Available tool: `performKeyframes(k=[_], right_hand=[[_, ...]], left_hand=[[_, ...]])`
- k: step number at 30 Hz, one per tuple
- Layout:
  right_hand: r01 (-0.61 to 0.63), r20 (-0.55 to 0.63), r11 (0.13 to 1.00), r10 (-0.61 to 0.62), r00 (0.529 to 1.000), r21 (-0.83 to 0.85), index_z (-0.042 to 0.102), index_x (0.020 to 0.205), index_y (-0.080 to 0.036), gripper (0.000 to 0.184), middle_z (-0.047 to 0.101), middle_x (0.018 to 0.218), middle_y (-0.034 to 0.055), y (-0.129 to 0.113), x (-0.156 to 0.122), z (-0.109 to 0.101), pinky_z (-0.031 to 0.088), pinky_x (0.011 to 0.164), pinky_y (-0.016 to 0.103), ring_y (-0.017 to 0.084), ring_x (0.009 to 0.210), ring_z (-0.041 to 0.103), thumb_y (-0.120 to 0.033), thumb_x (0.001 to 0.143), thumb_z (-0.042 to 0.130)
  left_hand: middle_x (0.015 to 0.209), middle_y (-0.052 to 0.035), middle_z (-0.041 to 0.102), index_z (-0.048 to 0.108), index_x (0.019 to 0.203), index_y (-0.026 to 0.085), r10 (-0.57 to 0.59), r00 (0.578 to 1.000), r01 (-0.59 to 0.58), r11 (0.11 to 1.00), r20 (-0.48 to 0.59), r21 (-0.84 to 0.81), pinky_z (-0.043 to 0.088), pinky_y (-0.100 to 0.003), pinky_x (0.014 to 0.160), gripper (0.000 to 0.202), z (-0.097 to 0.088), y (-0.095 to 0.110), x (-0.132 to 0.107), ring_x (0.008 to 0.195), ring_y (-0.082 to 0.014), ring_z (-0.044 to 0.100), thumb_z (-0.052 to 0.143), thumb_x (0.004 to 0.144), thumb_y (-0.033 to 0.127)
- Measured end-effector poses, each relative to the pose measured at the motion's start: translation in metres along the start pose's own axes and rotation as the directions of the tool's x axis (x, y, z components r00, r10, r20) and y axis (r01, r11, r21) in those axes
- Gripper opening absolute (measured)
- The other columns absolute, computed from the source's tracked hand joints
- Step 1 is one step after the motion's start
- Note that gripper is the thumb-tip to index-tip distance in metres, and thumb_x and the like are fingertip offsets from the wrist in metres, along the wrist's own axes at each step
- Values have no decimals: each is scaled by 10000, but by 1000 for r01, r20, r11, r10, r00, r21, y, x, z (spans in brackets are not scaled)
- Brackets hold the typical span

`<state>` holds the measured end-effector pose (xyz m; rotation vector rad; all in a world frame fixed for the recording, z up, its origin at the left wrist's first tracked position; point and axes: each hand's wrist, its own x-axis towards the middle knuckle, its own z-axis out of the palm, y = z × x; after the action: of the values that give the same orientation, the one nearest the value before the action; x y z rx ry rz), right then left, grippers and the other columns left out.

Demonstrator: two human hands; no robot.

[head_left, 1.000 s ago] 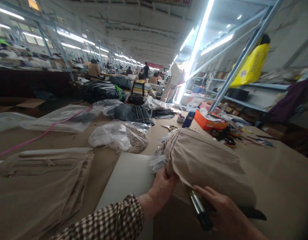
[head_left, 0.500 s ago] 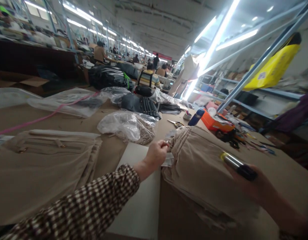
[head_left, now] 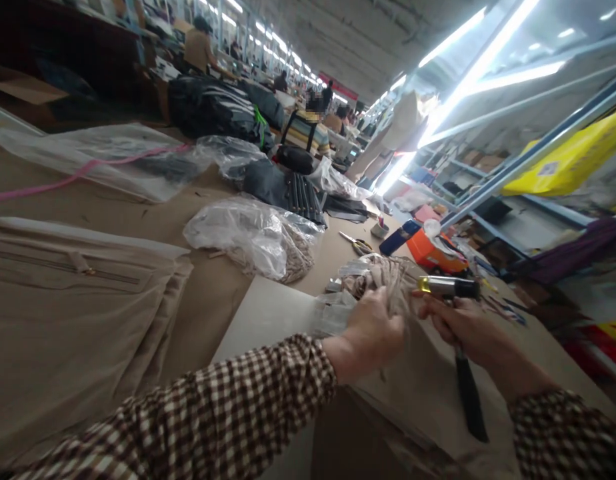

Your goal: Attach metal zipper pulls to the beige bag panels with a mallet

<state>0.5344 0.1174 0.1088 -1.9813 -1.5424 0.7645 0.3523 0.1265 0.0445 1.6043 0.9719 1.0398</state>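
Note:
My left hand is closed on a gathered edge of beige fabric, at the front of a beige fabric stack. In my right hand is a hammer with a shiny metal head, a yellow face and a black opposite end. Its black handle slants down below the hand, and the yellow face points left, close to the gathered fabric. Some of my right fingertips reach toward that fabric; whether they touch it I cannot tell. Small clear plastic packets lie beside my left hand, on a white board.
Another beige piece with a zipper lies on the left. Beyond the hands are a clear plastic bag of beige cords, scissors, a blue case and an orange box. People sit and stand farther back.
My left hand has moved right and taken hold of the fabric edge. My right hand has brought the hammer left and inward, toward the left hand. The view has turned and tipped downward.

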Motion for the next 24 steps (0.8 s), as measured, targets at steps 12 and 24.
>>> performKeyframes(k=[12, 24], right_hand=[[-28, 57, 992, 35, 998, -126, 660, 849, -175, 405, 689, 807, 76, -42, 30, 7, 512, 584, 287, 208, 706, 634, -521, 642, 697], [82, 124, 952, -48, 991, -293, 626, 748, -154, 237, 598, 636, 2, -35, 36, 8, 416, 503, 241, 138, 568, 529, -326, 584, 614]], left_hand=[[1376, -309, 390, 405, 1337, -47, 399, 911, -412, 861, 108, 297, 298, -550, 1051, 562, 65, 44, -34, 1292, -417, 333, 416, 881, 281], [984, -137, 600, 623, 873, 113, 664, 707, -703, 698, 242, 139, 420, -405, 916, 199, 36, 11, -59, 979, -251, 525, 481, 850, 251]])
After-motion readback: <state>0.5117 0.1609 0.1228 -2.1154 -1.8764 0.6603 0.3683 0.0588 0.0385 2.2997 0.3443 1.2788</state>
